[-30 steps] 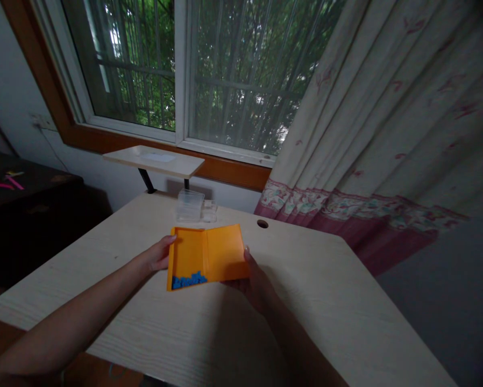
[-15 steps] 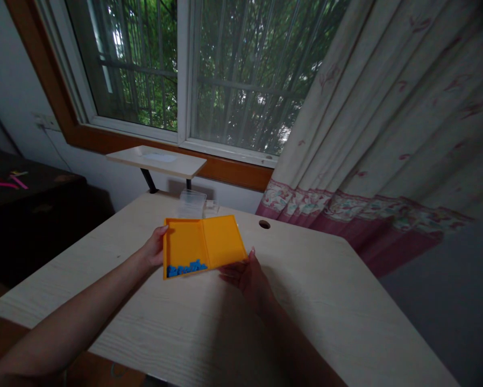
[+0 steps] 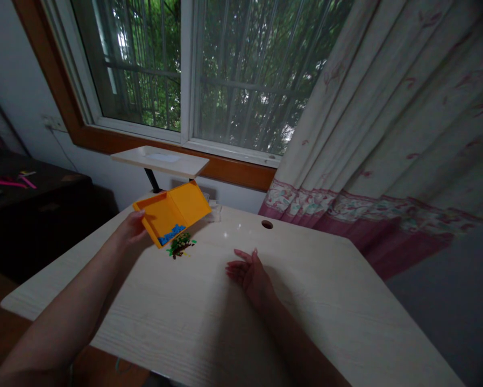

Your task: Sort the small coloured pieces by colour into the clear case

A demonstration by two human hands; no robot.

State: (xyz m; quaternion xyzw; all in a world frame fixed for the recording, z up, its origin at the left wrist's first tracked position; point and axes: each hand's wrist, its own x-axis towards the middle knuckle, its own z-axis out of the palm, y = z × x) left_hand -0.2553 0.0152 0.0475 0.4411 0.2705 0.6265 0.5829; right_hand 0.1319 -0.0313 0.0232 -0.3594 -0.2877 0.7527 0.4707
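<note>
My left hand (image 3: 133, 228) grips the left edge of an opened yellow box (image 3: 191, 204), its lid folded out to the right. The box is tilted above the table, and small blue pieces (image 3: 171, 234) have gathered in its lower corner. Just below it on the tabletop lies a loose heap of small green and brown pieces (image 3: 180, 244), a few of them scattered at its edges. My right hand (image 3: 247, 273) is over the middle of the table, palm turned up and fingers apart, holding nothing.
Behind the box, partly hidden, sits a clear plastic container (image 3: 214, 211). A raised shelf (image 3: 161, 160) stands at the table's back edge under the window. A round cable hole (image 3: 267, 224) is to its right. A dark cabinet (image 3: 35, 188) stands to the left, a curtain (image 3: 366, 161) to the right.
My left hand has carried the yellow box up and left, tilting it and uncovering the heap of pieces. My right hand has let go of the box and stays near the same place.
</note>
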